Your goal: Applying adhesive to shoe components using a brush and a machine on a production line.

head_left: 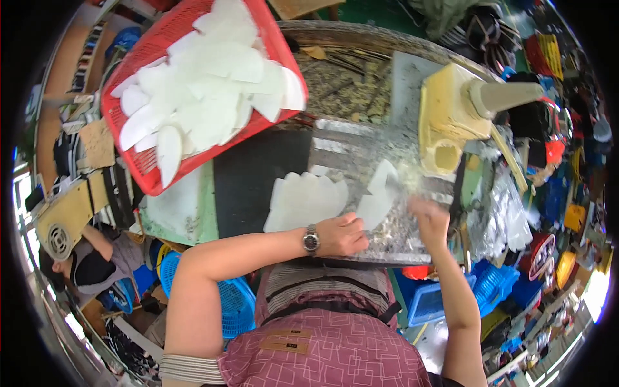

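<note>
My left hand (pixel 344 235), with a watch on the wrist, rests at the bench's near edge. Its fingers are curled by the lower ends of the white pieces; whatever they hold, if anything, is hidden. A single white, curved flat piece (pixel 377 198) lies just beyond it. To its left is an overlapping row of similar white pieces (pixel 303 201) with scalloped tops. My right hand (pixel 431 216) is to the right of the single piece, its fingers smeared by motion, so their hold cannot be made out.
A red plastic basket (pixel 155 174) heaped with white pieces stands at the far left. A crusted yellow container (pixel 451 106) with a cone-shaped spout sits at the right rear. Crumpled clear plastic (pixel 500 216) hangs at the right edge. Blue baskets (pixel 238 306) are below; another person (pixel 103 258) sits left.
</note>
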A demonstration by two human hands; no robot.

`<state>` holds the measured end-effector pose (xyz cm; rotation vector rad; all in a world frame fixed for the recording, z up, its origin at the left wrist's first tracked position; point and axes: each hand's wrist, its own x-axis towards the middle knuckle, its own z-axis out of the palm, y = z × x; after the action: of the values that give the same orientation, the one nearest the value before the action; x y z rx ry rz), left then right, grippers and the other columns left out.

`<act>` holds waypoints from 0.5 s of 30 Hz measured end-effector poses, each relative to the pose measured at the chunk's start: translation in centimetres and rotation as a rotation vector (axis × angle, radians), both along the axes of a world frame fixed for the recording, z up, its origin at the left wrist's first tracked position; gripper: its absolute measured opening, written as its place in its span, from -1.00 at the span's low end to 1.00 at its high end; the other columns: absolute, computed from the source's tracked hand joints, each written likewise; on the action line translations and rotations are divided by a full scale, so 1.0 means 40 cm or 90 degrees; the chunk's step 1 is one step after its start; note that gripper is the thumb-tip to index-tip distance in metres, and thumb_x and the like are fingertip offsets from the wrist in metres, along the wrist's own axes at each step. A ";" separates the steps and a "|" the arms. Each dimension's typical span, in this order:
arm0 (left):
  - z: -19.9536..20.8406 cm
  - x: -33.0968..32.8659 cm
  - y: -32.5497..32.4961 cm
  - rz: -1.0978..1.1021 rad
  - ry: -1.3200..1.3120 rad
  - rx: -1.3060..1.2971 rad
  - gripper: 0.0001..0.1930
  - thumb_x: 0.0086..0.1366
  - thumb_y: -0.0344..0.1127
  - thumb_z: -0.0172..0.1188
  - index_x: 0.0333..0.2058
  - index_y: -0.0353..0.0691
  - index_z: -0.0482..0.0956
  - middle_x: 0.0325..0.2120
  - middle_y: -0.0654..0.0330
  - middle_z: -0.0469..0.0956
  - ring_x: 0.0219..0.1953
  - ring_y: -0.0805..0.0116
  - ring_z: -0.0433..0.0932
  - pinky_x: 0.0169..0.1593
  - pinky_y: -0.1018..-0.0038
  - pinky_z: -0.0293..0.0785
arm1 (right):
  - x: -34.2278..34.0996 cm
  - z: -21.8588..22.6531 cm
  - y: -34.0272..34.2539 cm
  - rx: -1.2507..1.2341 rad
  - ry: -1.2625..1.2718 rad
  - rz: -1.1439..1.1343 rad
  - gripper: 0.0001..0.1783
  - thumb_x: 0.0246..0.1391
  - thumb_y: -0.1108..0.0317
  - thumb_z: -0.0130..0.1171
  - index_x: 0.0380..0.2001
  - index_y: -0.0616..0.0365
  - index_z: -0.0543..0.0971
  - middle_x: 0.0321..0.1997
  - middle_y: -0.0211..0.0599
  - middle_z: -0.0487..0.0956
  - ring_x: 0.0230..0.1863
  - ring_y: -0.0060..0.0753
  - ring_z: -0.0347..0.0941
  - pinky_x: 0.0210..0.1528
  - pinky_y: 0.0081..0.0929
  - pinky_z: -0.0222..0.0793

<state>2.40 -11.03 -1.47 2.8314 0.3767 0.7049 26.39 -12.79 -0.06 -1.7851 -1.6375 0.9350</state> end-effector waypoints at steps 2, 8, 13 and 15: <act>-0.003 -0.003 0.003 -0.007 -0.003 -0.056 -0.93 -0.17 -0.34 0.00 -0.62 -0.10 0.31 -0.68 0.36 0.33 -0.39 0.40 0.31 -0.23 0.49 0.18 | -0.029 0.033 -0.093 -0.095 0.052 0.169 -0.84 -0.18 0.50 0.02 -0.46 0.13 0.55 -0.41 -0.26 0.53 -0.34 -0.35 0.47 -0.29 -0.52 0.34; 0.299 -0.150 0.176 0.397 -0.231 -0.259 -0.92 -0.02 -0.45 0.04 -0.48 -0.21 0.39 -0.51 0.16 0.39 -0.37 0.23 0.38 -0.31 0.43 0.31 | 0.043 0.091 -0.072 0.001 0.506 -0.416 -0.89 -0.02 0.43 -0.04 -0.49 0.25 0.41 -0.55 -0.33 0.46 -0.54 -0.52 0.40 -0.42 -0.60 0.34; 0.330 -0.536 0.419 0.670 -0.469 -0.781 -0.76 0.02 -0.43 0.09 -0.26 -0.27 0.44 -0.39 0.26 0.47 -0.34 0.55 0.40 -0.23 0.63 0.29 | 0.053 0.072 -0.070 -0.038 0.440 -0.373 -0.88 -0.02 0.42 -0.01 -0.47 0.28 0.41 -0.55 -0.31 0.46 -0.54 -0.51 0.42 -0.43 -0.61 0.34; 0.287 -0.645 0.464 0.793 -0.359 -0.816 -0.74 0.04 -0.36 0.07 -0.22 -0.17 0.45 -0.34 0.33 0.47 -0.30 0.56 0.39 -0.21 0.56 0.28 | 0.047 0.072 -0.043 -0.021 0.485 -0.378 -0.86 -0.02 0.40 -0.01 -0.46 0.28 0.42 -0.51 -0.27 0.48 -0.51 -0.51 0.43 -0.41 -0.62 0.32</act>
<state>-23.40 7.55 10.01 0.9379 1.6895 0.8654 28.26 -14.52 2.83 -1.5071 -0.5798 1.1421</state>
